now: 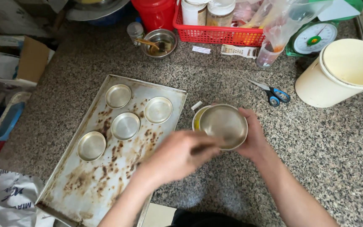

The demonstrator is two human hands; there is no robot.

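My right hand (253, 135) grips a small round metal tin (224, 125), tilted up above the granite counter. My left hand (177, 154) is blurred, its fingers closed on a thin brownish tool (201, 149) that touches the tin's near rim. Just behind the tin stands a small cup (197, 117) with something yellow inside, mostly hidden. To the left lies a stained metal baking tray (106, 178) that holds several matching empty round tins (125, 125).
A cream bucket (341, 71) stands at the right, with blue-handled scissors (274, 94) beside it. Along the back are a green kitchen scale (314, 38), a red basket (219, 34), a plastic cup (266, 55) and a steel bowl (159, 42) with a brush. A cardboard box (31, 59) sits far left.
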